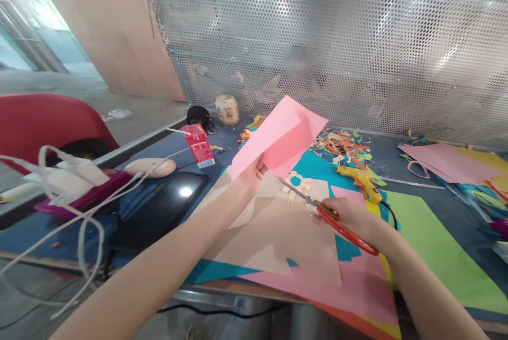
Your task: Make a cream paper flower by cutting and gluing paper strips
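My left hand (249,175) pinches the lower edge of a folded pink paper sheet (278,136) and holds it up above the table. My right hand (349,215) grips red-handled scissors (317,205), whose blades point up and left toward the bottom of the pink sheet. Below both hands lie a beige sheet (273,234), a teal sheet (317,165) and another pink sheet (349,287).
A yellow glue gun (359,177) lies right of the scissors, by a green sheet (436,244). Paper scraps (341,144) pile near the perforated metal screen (357,54). At left are a red carton (199,145), a black tablet (162,207), white cables (71,191) and a red chair (43,123).
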Tool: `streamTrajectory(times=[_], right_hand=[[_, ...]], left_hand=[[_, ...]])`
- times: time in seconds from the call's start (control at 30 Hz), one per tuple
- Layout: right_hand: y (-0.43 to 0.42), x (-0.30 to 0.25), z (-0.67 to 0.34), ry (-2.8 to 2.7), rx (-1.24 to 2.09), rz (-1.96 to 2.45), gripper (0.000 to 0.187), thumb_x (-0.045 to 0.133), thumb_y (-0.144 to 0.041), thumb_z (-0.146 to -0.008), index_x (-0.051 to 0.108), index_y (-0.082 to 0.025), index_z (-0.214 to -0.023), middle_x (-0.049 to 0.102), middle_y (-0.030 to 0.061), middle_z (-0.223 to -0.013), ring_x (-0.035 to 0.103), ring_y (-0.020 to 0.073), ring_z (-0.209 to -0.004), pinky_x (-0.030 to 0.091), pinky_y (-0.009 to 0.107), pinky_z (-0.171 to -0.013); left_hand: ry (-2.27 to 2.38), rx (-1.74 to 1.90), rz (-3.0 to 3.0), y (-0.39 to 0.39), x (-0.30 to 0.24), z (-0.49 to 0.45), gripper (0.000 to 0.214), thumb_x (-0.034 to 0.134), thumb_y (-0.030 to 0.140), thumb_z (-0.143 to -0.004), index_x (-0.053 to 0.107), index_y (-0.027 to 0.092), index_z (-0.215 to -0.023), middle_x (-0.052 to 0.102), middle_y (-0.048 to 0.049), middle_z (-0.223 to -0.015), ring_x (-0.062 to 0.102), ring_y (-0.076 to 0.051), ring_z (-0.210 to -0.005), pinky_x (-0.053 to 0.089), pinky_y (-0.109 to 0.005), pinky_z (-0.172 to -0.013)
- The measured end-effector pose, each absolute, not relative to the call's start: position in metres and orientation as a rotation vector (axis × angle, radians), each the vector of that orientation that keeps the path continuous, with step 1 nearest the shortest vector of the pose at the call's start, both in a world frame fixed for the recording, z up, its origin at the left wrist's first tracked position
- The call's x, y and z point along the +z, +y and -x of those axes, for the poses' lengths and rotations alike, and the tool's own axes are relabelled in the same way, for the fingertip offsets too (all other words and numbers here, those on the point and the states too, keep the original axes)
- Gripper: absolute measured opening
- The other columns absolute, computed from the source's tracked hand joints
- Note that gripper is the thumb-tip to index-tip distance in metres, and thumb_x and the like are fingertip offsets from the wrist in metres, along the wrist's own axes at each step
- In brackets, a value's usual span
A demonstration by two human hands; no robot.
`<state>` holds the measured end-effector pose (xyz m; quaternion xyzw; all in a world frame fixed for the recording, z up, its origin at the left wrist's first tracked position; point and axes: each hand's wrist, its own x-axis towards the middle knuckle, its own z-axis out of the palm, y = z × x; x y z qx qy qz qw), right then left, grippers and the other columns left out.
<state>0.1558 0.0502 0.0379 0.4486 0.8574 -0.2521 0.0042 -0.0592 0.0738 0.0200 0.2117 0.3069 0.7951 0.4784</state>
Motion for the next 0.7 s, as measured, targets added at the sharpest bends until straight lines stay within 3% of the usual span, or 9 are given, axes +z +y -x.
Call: streamTrajectory(times=[0.43,0.7], right_hand=[[0.048,0.041,-0.154,2.703,-0.776,-1.387,0.044,0.044,-0.059,-0.078,0.049,-0.018,-0.067,0.06,0.0064,-0.069,0.054,0.0171,-0.061,0.034,0.024,-0.051],[0.048,0.039,-0.154,2.689,-0.773,-1.401,0.043,0.044,-0.059,-0.078,0.048,-0.018,-0.066,0.06,0.0061,-0.068,0.054,0.0172,-0.061,0.033,0.024,-0.049]], left_hand=[[0.638,1.942,-0.599,0.077,0.009,0.066,0.009,0.063,0.014,-0.074,0.06,0.018,-0.082,0.071,-0.0015,-0.08,0.067,-0.009,-0.076,0.05,-0.017,-0.078],[0.616,1.954,-0.61,0.074,0.012,0.065,0.004,0.061,0.014,-0.077,0.06,0.017,-0.08,0.071,-0.0005,-0.08,0.067,-0.011,-0.076,0.051,-0.02,-0.079]])
